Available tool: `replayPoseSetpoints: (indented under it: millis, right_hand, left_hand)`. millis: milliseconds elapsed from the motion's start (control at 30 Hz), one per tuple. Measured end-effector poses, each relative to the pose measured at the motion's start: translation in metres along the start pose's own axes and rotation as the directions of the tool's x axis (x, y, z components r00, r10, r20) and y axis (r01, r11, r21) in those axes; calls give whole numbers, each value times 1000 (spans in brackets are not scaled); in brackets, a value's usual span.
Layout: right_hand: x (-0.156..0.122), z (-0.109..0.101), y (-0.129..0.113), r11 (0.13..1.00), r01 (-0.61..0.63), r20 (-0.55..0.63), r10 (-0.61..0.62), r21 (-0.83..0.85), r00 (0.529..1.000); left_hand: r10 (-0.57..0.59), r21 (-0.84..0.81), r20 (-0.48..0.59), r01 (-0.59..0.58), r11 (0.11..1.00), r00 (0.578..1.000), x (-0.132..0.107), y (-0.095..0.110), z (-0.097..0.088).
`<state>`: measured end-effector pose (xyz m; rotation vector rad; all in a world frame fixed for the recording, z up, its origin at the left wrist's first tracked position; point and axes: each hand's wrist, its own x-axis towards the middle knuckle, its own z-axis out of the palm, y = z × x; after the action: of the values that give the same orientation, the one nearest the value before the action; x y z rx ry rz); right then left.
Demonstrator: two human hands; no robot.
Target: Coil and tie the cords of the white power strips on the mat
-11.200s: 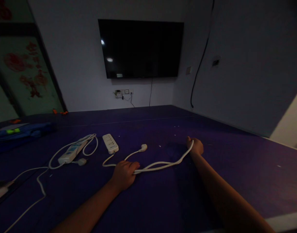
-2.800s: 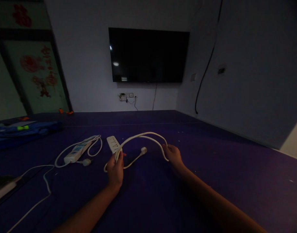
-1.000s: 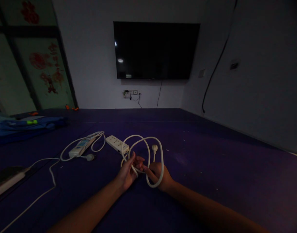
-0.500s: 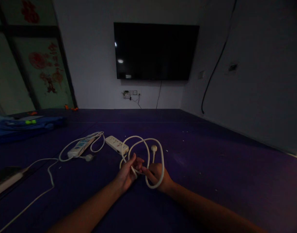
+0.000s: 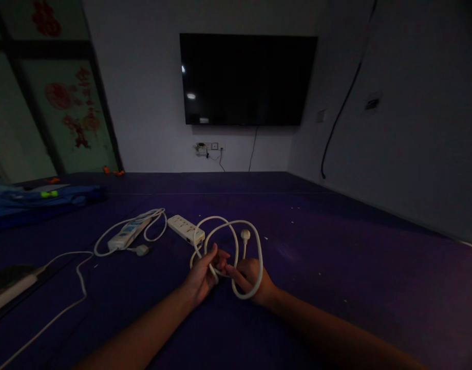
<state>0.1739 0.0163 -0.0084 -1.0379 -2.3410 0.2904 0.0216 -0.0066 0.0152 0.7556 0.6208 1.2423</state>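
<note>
A white power strip (image 5: 187,229) lies on the dark purple floor mat (image 5: 336,267), and its white cord (image 5: 236,226) is gathered into loops in front of it. My left hand (image 5: 203,275) pinches the loops where they cross. My right hand (image 5: 253,280) sits just to its right, with a loop running round its wrist side and its fingers closed on the cord. The cord's plug (image 5: 245,235) sticks up just beyond my right hand.
A second white power strip (image 5: 124,236) with its own cord and plug (image 5: 142,250) lies to the left; a long cord trails toward the lower left. Blue fabric (image 5: 43,198) lies far left. A black television (image 5: 247,79) hangs on the wall above outlets (image 5: 207,147).
Earlier my hands were wide apart with the cord stretched out; they have come together and coiled it into loops. Over the last second almost nothing has moved.
</note>
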Motion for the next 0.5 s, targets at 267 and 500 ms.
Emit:
replayPoseSetpoints:
  millis: [267, 500]
  right_hand:
    - [1, -2, -1, 1000, 17, 2, -17, 11, 1000]
    - [0, 0, -1, 1000, 19, -18, -19, 5, 1000]
  left_hand:
    - [-3, 9, -24, 4, 1000, 1000, -1, 2, 2]
    - [-8, 9, -15, 8, 1000, 1000, 0, 0, 1]
